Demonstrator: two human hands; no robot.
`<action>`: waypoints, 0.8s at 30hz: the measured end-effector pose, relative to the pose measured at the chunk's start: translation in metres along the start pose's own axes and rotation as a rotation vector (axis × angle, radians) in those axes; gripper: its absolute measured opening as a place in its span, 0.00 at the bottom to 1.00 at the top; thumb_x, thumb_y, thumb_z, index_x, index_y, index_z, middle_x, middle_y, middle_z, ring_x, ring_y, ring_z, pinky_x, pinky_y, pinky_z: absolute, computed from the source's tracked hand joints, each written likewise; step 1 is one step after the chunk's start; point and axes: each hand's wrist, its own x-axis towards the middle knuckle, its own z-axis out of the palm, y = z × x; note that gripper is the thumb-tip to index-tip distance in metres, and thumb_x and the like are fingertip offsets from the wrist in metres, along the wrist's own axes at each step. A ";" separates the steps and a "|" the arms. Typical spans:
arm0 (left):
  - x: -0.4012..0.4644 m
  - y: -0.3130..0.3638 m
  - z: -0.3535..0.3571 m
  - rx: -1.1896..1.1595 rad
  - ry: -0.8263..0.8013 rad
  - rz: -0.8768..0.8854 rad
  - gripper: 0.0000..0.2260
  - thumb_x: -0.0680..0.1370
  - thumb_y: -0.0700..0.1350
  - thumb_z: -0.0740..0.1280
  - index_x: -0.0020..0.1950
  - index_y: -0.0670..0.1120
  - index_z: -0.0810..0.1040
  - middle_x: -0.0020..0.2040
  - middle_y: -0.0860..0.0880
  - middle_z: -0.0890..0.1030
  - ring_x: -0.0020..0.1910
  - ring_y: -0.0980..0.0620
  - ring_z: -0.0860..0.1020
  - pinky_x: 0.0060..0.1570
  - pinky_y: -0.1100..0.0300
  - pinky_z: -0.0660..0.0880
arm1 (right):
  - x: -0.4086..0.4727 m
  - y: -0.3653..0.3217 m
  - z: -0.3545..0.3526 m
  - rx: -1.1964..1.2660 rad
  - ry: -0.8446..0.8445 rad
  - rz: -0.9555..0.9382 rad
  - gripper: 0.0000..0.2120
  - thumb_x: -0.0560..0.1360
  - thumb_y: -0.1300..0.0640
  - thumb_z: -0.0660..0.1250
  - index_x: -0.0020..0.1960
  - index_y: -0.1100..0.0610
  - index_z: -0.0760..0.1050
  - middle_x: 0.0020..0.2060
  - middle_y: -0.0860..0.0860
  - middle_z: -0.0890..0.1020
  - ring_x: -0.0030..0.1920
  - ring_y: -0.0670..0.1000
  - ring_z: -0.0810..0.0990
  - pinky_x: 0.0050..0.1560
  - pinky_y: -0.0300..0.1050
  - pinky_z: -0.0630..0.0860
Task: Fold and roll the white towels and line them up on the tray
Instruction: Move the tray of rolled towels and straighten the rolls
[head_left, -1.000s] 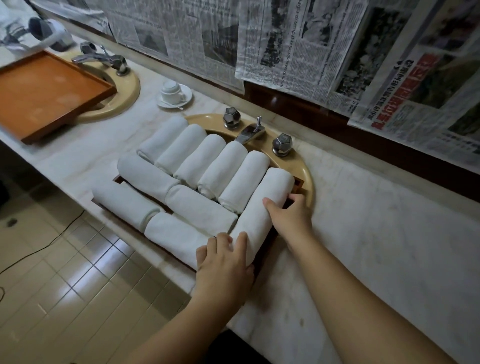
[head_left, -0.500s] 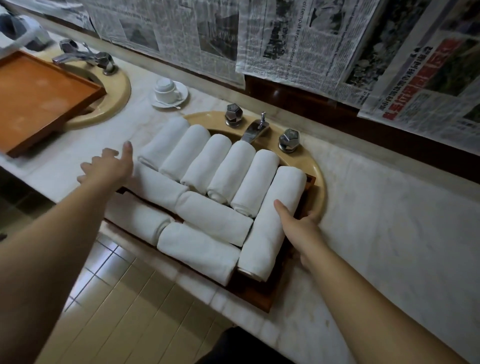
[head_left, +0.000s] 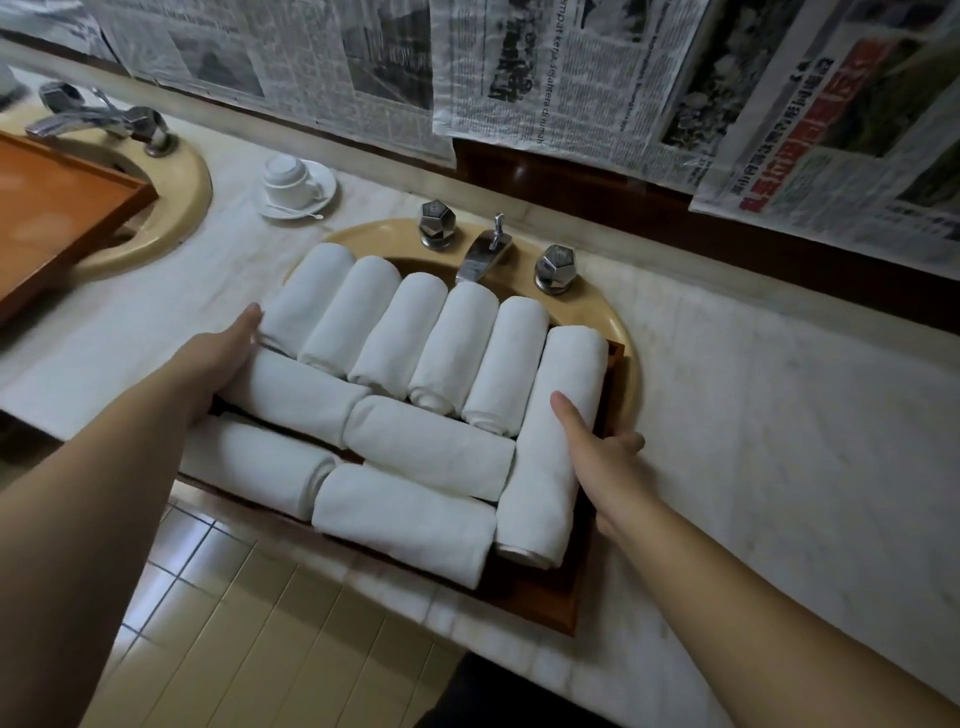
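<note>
Several rolled white towels fill a dark wooden tray (head_left: 540, 597) that sits across a beige sink (head_left: 626, 332). A back row of rolls (head_left: 457, 353) points away from me. Front rolls (head_left: 405, 519) lie crosswise, and one long roll (head_left: 566, 364) runs along the right side. My left hand (head_left: 218, 358) holds the tray's left edge, thumb against the leftmost rolls, fingers hidden. My right hand (head_left: 597, 452) grips the tray's right edge, with its thumb lying on the long roll.
A second, orange tray (head_left: 62, 208) rests on another sink (head_left: 176, 208) at the left. An upturned cup on a saucer (head_left: 291, 182) stands on the marble counter. A faucet (head_left: 483, 254) and two taps sit behind the towels. Newspapers cover the wall. Tiled floor lies below the counter's front edge.
My left hand left the near end of the long roll, swung out to the left and settled on the tray's left edge. My right hand slid down along the tray's right edge.
</note>
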 end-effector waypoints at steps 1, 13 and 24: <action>-0.008 0.000 0.002 0.006 0.007 0.010 0.45 0.76 0.74 0.63 0.78 0.39 0.69 0.79 0.40 0.69 0.75 0.38 0.69 0.72 0.46 0.67 | 0.000 0.001 -0.004 0.019 0.014 -0.005 0.55 0.58 0.20 0.71 0.73 0.51 0.58 0.66 0.54 0.74 0.62 0.58 0.76 0.62 0.58 0.77; -0.181 0.005 0.088 -0.042 0.003 0.087 0.41 0.79 0.73 0.57 0.73 0.37 0.74 0.71 0.36 0.75 0.67 0.35 0.74 0.61 0.44 0.70 | 0.011 0.043 -0.168 0.045 0.098 -0.165 0.44 0.69 0.28 0.71 0.72 0.55 0.65 0.56 0.49 0.74 0.54 0.54 0.76 0.54 0.50 0.73; -0.379 0.004 0.268 0.000 -0.155 0.294 0.35 0.81 0.71 0.53 0.59 0.42 0.81 0.52 0.44 0.79 0.51 0.44 0.75 0.53 0.47 0.69 | 0.060 0.130 -0.396 -0.030 0.177 -0.115 0.40 0.65 0.32 0.78 0.66 0.56 0.76 0.56 0.51 0.83 0.50 0.54 0.83 0.47 0.48 0.78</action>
